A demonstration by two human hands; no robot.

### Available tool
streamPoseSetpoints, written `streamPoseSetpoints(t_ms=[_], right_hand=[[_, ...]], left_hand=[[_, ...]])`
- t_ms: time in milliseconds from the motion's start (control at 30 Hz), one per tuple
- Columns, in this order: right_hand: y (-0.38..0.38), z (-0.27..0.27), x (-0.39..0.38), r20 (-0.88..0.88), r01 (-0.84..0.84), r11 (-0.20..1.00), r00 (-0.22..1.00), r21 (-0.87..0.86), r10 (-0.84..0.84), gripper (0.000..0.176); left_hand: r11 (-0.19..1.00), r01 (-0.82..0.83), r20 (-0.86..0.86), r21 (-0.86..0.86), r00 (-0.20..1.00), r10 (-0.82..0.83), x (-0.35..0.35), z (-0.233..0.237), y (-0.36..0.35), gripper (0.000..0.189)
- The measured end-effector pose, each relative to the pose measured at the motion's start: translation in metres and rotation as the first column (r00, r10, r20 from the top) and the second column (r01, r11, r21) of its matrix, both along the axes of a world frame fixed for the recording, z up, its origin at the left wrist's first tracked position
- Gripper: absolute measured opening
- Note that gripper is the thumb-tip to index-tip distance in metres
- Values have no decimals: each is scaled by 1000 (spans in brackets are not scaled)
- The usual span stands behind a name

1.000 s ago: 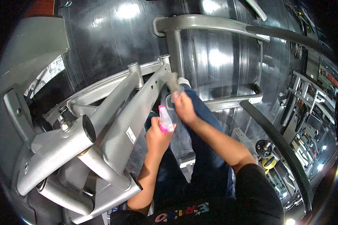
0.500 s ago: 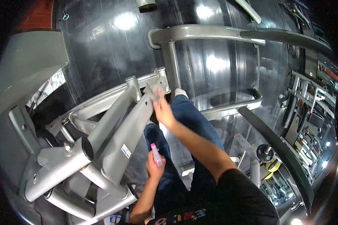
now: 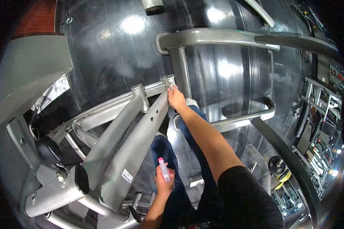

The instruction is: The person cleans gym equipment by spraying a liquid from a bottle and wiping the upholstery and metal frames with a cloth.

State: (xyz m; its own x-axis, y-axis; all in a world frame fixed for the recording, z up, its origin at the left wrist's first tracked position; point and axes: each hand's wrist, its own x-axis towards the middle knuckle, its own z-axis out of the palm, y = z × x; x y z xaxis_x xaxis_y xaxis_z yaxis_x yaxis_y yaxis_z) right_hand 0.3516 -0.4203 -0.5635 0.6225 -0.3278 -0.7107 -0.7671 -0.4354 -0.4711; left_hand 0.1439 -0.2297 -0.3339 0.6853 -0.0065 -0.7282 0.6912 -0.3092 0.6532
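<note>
My left hand (image 3: 164, 184) is wrapped round a small clear bottle with a pink cap (image 3: 164, 170), held low in front of my legs. Farther forward, my right hand (image 3: 176, 98) presses at the upper end of a grey metal beam (image 3: 135, 139), beside a short upright tube end. Its fingers are bent over something greyish and thin, too small to make out. The beam slopes down to the left and carries a white label (image 3: 127, 176) near its lower part.
A curved grey rail (image 3: 218, 37) crosses the dark floor (image 3: 103, 53) ahead. A long dark bar (image 3: 283, 152) slants down on the right, with weight plates (image 3: 276, 165) behind it. A thick capped tube (image 3: 59, 191) stands at lower left.
My right hand has moved from over the beam to its upper end, and the greyish thing is no longer blurred above its fingers. The view has shifted slightly. My left hand still holds the bottle.
</note>
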Motion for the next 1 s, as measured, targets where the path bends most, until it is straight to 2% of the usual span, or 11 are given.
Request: streamPoseSetpoints(t_ms=[167,200,267,300,400,533,633,700,800,867,1000], right_hand=[[43,63,-35,205,191,981,959,34,-194,46],[48,103,-38,186,155,975,965,162,-184,49],[74,149,-67,498,62,975,852,212,-163,53],[76,178,-71,503,-34,942,851,334,-148,60],[82,164,-87,543,-137,967,840,213,-1,63],[62,71,-57,501,170,942,811,290,-301,53],[24,20,-22,172,261,827,905,497,-389,44],[37,18,-16,249,120,975,954,185,-165,48],[52,89,-31,313,26,938,939,346,-141,57],[63,158,-52,411,-112,877,906,467,-103,60],[81,292,-57,579,-479,739,802,474,148,62]], left_hand=[[993,115,-24,-26,993,-116,2,27,-3,48],[991,134,-22,-11,991,-135,8,36,-5,50],[987,158,7,7,987,-158,11,50,-3,50],[983,180,26,27,983,-181,12,54,-1,51],[974,226,121,22,966,-227,12,51,9,53],[993,121,136,-12,984,-118,-9,18,24,57],[982,173,274,81,943,-189,-5,11,34,62],[981,179,224,80,955,-192,-4,23,40,64],[989,143,208,23,967,-145,-4,35,43,61],[959,278,179,57,942,-283,-4,41,49,57],[970,242,201,16,950,-240,-6,51,47,53]])
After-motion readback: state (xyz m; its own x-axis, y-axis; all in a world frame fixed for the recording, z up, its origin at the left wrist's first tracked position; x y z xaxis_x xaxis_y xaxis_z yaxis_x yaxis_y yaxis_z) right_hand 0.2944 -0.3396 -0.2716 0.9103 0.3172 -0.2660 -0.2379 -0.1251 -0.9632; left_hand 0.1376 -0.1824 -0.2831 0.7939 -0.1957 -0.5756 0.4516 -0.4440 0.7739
